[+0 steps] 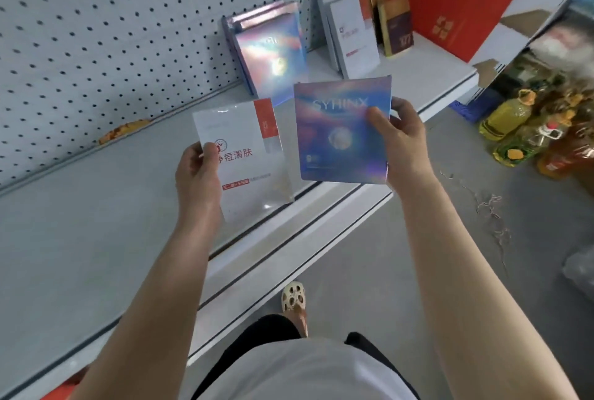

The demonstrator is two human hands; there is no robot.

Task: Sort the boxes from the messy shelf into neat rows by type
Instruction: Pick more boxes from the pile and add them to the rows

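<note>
Partly, the lower left corner of the flat white box with red Chinese lettering (244,158) is covered by the left hand (197,174), whose thumb is pinched onto its front while the other fingers are hidden behind it. The shimmering blue holographic box marked SYHINX (337,136) is pinched at its right edge by the right hand (401,139), thumb in front. Both are held above the grey metal shelf (80,223), where matching holographic boxes (270,52) and white boxes (353,36) are stood upright against the pegboard, their small print blurred.
</note>
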